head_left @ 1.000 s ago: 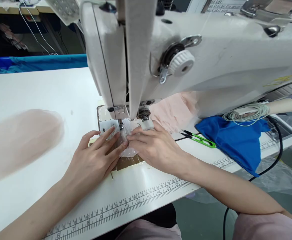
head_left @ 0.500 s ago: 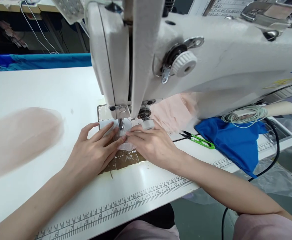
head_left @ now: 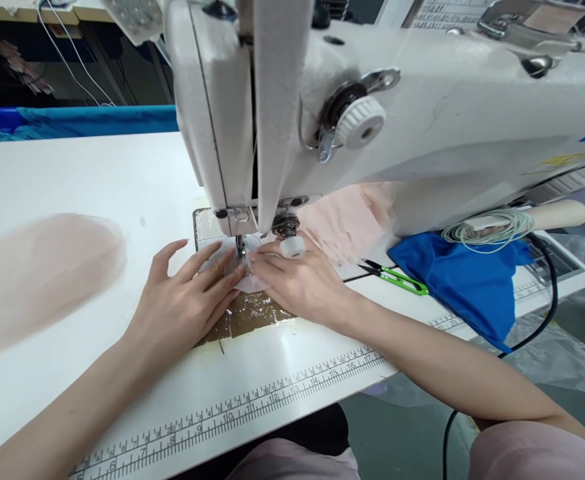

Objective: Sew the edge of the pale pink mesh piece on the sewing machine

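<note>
Both hands, left hand (head_left: 185, 303) and right hand (head_left: 299, 283), lay flat with fingers extended, gripping nothing, and had slid the sheer patch (head_left: 252, 283) further under the needle (head_left: 241, 248) over half a second, so feeding progressed.

2 hands (head_left: 185, 303), 1 sewing machine (head_left: 422, 127), 1 green snips (head_left: 397, 277), 1 blue cloth (head_left: 467, 280).

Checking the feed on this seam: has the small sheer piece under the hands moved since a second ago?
Yes. The sheer piece has gone away from the person, under the needle: less of it overhangs the brown taped patch, between left hand and right hand.
</note>
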The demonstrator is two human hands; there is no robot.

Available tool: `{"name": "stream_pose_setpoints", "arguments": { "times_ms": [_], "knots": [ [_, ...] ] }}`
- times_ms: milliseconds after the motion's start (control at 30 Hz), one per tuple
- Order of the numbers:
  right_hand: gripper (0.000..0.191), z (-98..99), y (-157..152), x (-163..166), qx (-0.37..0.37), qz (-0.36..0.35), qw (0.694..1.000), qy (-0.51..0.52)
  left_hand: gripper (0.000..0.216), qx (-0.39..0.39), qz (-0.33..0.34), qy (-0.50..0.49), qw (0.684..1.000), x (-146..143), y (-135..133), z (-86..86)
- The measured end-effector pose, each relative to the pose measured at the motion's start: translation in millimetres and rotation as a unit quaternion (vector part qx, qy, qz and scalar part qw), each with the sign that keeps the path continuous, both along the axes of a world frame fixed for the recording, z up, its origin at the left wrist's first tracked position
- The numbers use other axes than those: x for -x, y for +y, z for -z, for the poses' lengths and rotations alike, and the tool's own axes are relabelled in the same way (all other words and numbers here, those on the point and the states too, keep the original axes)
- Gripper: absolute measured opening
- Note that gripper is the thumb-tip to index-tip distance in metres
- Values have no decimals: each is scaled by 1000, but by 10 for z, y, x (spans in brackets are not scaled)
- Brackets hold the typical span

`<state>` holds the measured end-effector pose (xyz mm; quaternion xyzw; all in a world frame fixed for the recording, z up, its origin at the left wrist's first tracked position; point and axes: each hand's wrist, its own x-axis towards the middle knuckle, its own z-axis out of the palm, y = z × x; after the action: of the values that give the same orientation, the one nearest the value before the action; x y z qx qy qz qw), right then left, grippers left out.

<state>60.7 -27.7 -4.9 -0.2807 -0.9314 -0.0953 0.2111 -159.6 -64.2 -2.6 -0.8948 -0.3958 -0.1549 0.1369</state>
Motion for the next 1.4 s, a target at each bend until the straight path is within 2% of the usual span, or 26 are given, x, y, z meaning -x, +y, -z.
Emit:
{"name": "stream_pose_setpoints", "arguments": {
  "times_ms": [133, 333, 833, 1033, 1400],
  "knots": [
    [28, -5, -32, -16, -43, -30, 999, 4, 33, -11, 7, -11, 1000, -42, -118, -20],
    [29, -4, -45, -18, -55, -23, 998, -1, 32, -13, 13, 1, 1000, -38, -95, -38],
    [30, 1, -10, 2, -17, -18, 1000, -15, 31, 1, 9, -8, 1000, 4, -8, -30],
    [33, 24, 17, 20, -44, -9, 999, -24, 30, -7, 7, -3, 1000, 4, 21, -34],
    [27, -9, 32, 31, -3, 5, 999, -31, 32, 2, 2, -13, 1000, 31, 73, 9]
  ]
}}
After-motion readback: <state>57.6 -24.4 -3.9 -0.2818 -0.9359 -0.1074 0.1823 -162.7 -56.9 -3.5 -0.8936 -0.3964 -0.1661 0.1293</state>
